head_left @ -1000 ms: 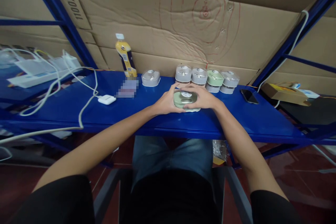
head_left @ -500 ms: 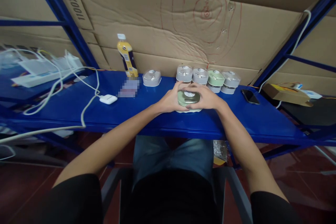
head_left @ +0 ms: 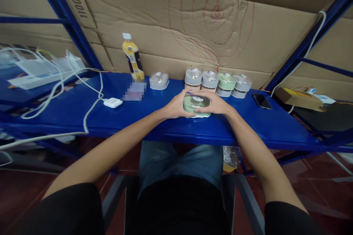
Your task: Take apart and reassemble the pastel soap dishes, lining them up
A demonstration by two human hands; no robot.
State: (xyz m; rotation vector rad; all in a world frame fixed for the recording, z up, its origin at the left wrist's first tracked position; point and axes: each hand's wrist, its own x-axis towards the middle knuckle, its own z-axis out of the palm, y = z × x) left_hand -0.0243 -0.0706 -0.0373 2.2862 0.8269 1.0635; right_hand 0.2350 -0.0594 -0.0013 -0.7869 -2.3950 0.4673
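Note:
A green oval container with a clear lid (head_left: 196, 105) and a round pale sticker on top sits near the front edge of the blue table. My left hand (head_left: 178, 105) grips its left side, with the thumb low at the front. On the right side, my right hand (head_left: 217, 103) curves round it, thumb across the front and fingers behind. Both hands are closed on the container, and their far fingertips are partly hidden. Behind them, several similar containers stand in stacks, including a grey one (head_left: 193, 76) and a green one (head_left: 226, 80).
A single grey container (head_left: 159, 80) stands left of the stacks, near a yellow drink bottle (head_left: 133, 57). A white earbud case (head_left: 113, 102) and loose white cables (head_left: 86, 117) lie on the left. A phone (head_left: 261, 101) rests on the right. Cardboard (head_left: 154, 18) backs the blue table (head_left: 132, 115).
My hands stay around the green container. Its clear lid now looks flatter and broader between the hands, and the green rim shows more. The view has shifted slightly.

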